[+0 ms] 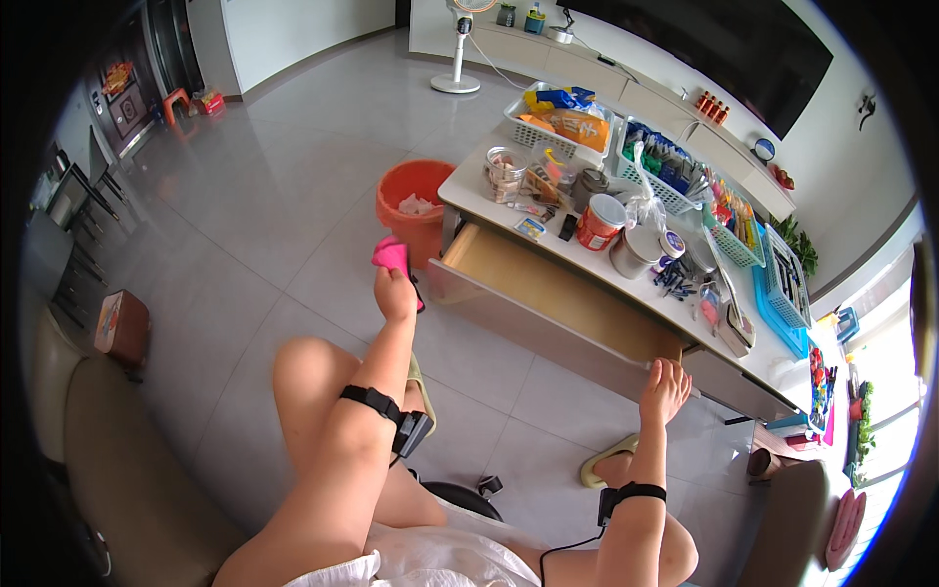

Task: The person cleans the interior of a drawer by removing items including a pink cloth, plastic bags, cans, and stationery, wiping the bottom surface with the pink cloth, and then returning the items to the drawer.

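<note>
My left hand (395, 295) is closed around a bright pink cloth (390, 253), held just left of the coffee table and in front of the orange bin. A dark strip shows beside the cloth; I cannot make out what it is. The table's drawer (558, 293) is pulled out, and its light wooden bottom shows. At the right end of the drawer front (548, 328), my right hand (666, 390) has its fingers curled over the top edge. Both forearms wear black straps with small devices.
On the coffee table (469, 186) stand jars, a red tin (601, 223), baskets of packets (558, 119) and several dark pens (675, 280). An orange bin (416, 179) with a white liner is left of it. A white fan (458, 59) stands behind; sofas flank me.
</note>
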The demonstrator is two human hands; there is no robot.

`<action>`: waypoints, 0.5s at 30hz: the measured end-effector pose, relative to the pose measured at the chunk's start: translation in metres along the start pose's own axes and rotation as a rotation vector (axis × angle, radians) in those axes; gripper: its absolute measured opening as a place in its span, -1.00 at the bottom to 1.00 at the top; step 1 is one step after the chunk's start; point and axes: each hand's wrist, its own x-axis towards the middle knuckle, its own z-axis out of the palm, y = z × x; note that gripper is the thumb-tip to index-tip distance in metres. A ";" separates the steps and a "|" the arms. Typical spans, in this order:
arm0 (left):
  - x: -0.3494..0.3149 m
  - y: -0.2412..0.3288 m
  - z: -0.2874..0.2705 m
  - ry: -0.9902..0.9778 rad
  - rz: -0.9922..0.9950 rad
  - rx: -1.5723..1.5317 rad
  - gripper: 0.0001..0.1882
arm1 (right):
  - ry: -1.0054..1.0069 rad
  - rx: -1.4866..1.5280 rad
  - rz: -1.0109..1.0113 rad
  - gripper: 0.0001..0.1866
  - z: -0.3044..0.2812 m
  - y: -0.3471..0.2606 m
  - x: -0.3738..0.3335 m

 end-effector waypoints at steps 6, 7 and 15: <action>-0.053 -0.006 0.049 -0.074 0.073 -0.005 -0.70 | -0.047 -0.044 0.013 -0.64 0.002 0.001 -0.003; -0.059 -0.006 0.055 -0.044 0.059 -0.045 -0.69 | -0.042 -0.057 0.003 -0.64 0.002 0.005 -0.003; -0.031 -0.089 0.069 -0.046 -0.276 -0.137 -0.73 | -0.065 -0.024 -0.017 -0.64 0.003 0.001 0.003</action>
